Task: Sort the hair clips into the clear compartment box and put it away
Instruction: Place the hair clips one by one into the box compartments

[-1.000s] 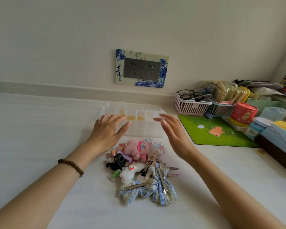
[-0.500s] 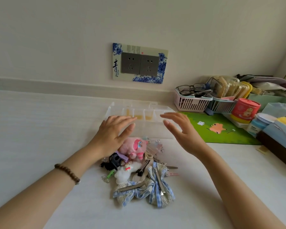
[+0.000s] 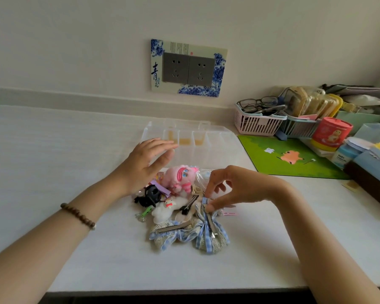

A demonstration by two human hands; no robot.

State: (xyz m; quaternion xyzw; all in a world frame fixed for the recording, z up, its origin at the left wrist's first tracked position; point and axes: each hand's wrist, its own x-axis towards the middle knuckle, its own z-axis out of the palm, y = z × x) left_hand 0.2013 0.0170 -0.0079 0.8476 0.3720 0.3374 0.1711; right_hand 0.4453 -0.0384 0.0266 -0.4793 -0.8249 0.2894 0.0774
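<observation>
Hair clips [image 3: 176, 207] lie heaped at the middle of the frame on the white counter [image 3: 53, 161]. Among them are a pink plush clip [image 3: 180, 177], a black claw clip [image 3: 150, 196], a white plush clip [image 3: 165, 210] and two blue gingham bows backed with silver metal clips. The right grip [image 3: 239, 189] reaches in from the lower right. Its thumb and forefinger pinch the upper end of the right-hand bow clip [image 3: 208, 231], which rests on the counter. The left grip [image 3: 148, 165] is released, with fingers straight and together. It hovers over the upper left edge of the heap and holds nothing; a bead bracelet [image 3: 78, 216] circles its wrist.

Just above the heap in the frame stands the clear compartment box [image 3: 206, 150], its lid open toward the wall. A few rear compartments show something yellowish (too faint to name).

On the wall, at upper centre, a blue-and-white socket plate [image 3: 188, 68] bears the large character 青, with smaller writing under it that I cannot read. At the right edge of the frame are a green mat [image 3: 283, 159], a pink basket [image 3: 257, 123] holding glasses [image 3: 259, 103], and a red canister [image 3: 330, 133] with a cartoon figure. The canister's lettering is blurred.
</observation>
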